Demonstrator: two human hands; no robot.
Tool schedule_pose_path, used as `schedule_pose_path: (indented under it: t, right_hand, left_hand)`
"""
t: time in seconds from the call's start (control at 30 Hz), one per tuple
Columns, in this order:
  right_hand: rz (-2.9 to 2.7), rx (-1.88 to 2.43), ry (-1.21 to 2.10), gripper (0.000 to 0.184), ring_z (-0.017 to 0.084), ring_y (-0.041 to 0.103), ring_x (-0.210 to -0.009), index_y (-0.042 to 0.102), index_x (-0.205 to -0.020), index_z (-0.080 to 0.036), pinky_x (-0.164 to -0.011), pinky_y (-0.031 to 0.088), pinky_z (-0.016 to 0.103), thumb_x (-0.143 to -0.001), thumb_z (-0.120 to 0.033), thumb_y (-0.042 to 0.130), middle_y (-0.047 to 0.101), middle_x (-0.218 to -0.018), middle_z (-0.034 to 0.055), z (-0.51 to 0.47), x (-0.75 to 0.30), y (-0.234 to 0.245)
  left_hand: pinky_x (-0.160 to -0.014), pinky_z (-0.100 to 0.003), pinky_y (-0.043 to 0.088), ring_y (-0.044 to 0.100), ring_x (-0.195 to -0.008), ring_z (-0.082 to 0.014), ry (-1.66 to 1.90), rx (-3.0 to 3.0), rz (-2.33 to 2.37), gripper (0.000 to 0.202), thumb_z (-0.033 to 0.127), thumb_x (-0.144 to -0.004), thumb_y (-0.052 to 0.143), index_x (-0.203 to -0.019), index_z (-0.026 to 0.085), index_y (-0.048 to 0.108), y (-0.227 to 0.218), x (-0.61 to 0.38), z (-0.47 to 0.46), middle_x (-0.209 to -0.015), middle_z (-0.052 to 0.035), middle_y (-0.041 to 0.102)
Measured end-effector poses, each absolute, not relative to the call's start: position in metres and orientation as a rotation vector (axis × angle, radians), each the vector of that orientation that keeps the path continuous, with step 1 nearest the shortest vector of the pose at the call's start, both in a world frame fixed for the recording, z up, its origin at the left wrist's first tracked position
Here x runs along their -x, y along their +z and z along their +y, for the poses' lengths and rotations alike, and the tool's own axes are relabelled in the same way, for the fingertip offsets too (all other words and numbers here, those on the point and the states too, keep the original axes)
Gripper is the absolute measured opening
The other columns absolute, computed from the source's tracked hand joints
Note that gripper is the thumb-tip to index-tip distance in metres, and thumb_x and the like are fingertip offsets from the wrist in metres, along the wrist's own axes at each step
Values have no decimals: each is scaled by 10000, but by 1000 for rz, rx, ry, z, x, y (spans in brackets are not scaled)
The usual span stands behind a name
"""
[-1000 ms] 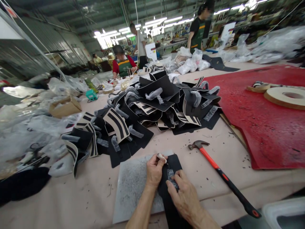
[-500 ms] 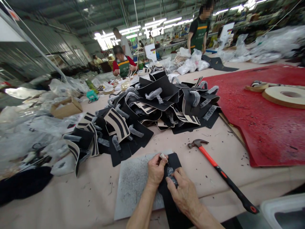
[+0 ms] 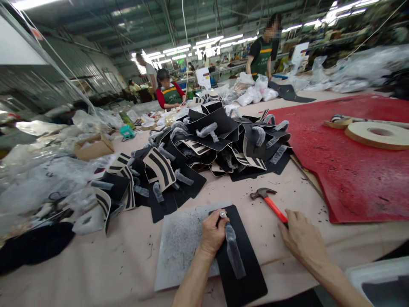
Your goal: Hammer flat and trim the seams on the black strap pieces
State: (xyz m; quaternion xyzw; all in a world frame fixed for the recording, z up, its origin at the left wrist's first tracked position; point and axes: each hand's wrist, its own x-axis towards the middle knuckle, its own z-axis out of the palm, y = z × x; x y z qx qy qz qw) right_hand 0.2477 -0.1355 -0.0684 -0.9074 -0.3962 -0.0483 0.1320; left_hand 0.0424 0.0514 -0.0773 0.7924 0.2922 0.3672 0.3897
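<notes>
Right hand (image 3: 302,236) has moved rightward from the black panel (image 3: 250,264), near centre, to the hammer (image 3: 275,208); its grip is hidden. Left hand (image 3: 212,232) clasps a cylindrical tool (image 3: 223,214) at the panel's far end. Taking the hammer seems underway, needing a firm hold.

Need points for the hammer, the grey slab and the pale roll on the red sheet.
Hammer (image 3: 275,208): head view, on the red part of its handle.
Grey slab (image 3: 180,245): head view, on its bare speckled top.
Pale roll (image 3: 360,131): head view, on its flat upper face.
</notes>
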Motion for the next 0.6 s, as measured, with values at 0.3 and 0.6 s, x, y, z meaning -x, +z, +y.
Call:
schedule_pose_path:
  t: [0.3, 0.6]
  right_hand:
    - [-642, 2009, 990, 222, 112, 351, -387, 420, -714, -248, -367, 334, 245, -848, -423, 402, 428, -571, -47, -123, -235, -25]
    - [-1492, 2102, 217, 306, 147, 448, -404, 512, -788, -245, -458, 240, 296, -957, -458, 372, 520, -521, -15, -115, -200, 19]
  left_hand:
    - [-781, -293, 532, 674, -772, -184, 938, -1989, 729, 136, 196, -860, 576, -889, 194, 709, -75, -43, 52, -854, -44, 731]
    - [-728, -280, 494, 641, -729, -174, 892, -2032, 727, 137, 158, -855, 562, -880, 192, 692, -74, -43, 52, -791, -29, 698]
